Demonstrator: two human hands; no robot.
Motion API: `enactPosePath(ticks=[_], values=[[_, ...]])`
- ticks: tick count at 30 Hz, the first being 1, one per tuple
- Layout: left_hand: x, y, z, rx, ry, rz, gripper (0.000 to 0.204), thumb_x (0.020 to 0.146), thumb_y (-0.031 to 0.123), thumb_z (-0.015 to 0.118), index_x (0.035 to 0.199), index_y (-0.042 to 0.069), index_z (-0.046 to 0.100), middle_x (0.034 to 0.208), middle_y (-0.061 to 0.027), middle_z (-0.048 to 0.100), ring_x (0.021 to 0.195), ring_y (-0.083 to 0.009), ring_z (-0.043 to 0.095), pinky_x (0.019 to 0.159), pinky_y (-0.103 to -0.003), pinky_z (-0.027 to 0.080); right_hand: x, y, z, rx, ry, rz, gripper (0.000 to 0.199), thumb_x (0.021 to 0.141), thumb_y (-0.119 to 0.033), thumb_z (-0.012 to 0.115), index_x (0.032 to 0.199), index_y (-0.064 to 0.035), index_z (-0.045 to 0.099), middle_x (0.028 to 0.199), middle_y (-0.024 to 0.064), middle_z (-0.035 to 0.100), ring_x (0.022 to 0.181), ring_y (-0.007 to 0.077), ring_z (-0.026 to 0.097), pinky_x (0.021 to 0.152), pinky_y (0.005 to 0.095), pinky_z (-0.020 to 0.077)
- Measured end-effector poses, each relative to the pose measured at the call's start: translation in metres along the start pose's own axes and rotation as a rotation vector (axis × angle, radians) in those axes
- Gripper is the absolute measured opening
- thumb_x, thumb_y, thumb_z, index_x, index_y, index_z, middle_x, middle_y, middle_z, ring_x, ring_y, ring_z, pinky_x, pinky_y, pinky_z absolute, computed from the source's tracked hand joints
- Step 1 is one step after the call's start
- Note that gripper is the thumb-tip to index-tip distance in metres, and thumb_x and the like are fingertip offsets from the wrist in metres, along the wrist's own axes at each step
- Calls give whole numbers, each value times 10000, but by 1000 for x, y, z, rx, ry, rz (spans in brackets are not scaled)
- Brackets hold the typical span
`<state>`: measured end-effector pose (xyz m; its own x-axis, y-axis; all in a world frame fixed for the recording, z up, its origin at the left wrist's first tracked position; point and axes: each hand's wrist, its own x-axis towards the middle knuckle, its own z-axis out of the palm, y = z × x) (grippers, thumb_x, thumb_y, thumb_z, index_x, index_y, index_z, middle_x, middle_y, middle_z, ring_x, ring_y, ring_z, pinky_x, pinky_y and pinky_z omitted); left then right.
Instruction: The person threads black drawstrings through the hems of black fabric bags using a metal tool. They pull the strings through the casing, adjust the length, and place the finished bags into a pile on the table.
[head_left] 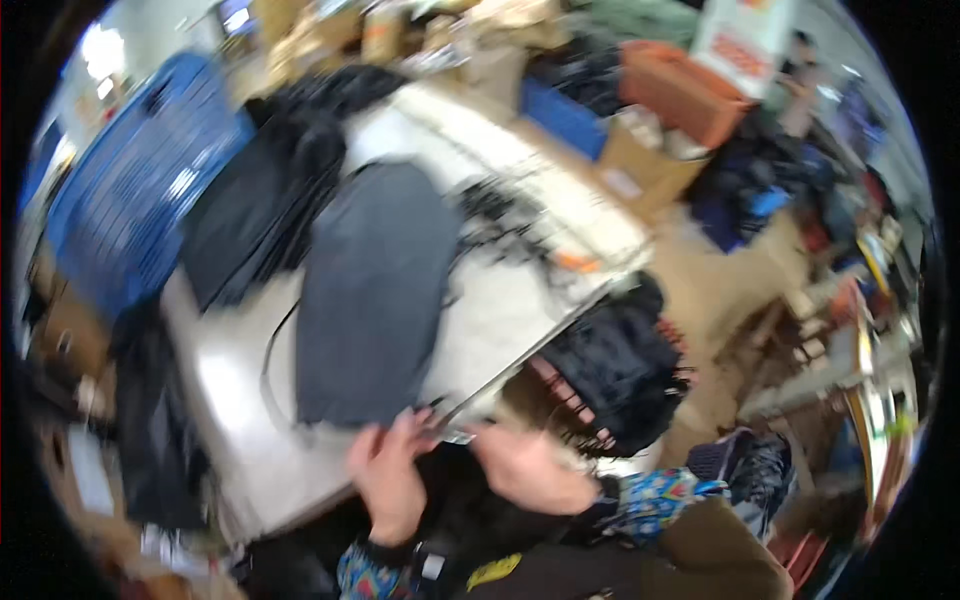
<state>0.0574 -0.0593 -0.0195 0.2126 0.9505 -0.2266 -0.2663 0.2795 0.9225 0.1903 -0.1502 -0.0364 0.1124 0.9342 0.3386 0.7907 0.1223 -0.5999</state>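
Observation:
A dark grey cloth piece (375, 300), long with a rounded far end, lies flat on the white table (500, 300) before me. By its near end my left hand (390, 482) is closed, thumb and fingers pinched on a small dark thing blurred by motion. My right hand (532, 470) is curled shut just beyond the table's near edge, next to a thin dark, partly shiny thing (458, 425) that I cannot make out. A thin black cord (268, 360) curves on the table left of the cloth. Small dark scraps (505, 215) lie to its right.
Black garments (265, 200) are heaped on the table's far left, beside a tilted blue plastic basket (150, 190). Black cloth fills a pinkish crate (610, 370) right of the table. An orange bin (680, 90) and a cardboard box (650, 170) stand farther off.

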Motion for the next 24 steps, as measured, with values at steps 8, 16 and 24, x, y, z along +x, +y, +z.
enactPosePath(ticks=[8, 16, 24], values=[[-12, 4, 8, -70, -1, 125, 245, 939, 163, 531, 1062, -46, 495, 945, -184, 623, 824, -256, 620, 706, -326, 508, 23, -2, 4, 304, -20, -124, 349, 876, -73, 515, 1214, -8, 459, 903, 184, 610, 741, 363, 621, 555, 419, 499], [-1, 22, -31, 785, -197, 591, 308, 971, 281, 476, 932, 0, 595, 831, -101, 603, 702, -189, 563, 657, -261, 461, 19, 9, -25, 454, -210, -95, 232, 946, -176, 490, 1027, 29, 562, 791, 230, 588, 749, 398, 569, 642, 433, 449], [20, 30, -63, 349, 212, 590, 344, 969, 258, 417, 878, -62, 503, 618, -38, 431, 574, -181, 452, 542, -341, 370, 12, -4, -43, 526, -421, -113, 221, 945, -178, 495, 874, 31, 510, 699, 239, 522, 691, 432, 501, 592, 450, 404]])
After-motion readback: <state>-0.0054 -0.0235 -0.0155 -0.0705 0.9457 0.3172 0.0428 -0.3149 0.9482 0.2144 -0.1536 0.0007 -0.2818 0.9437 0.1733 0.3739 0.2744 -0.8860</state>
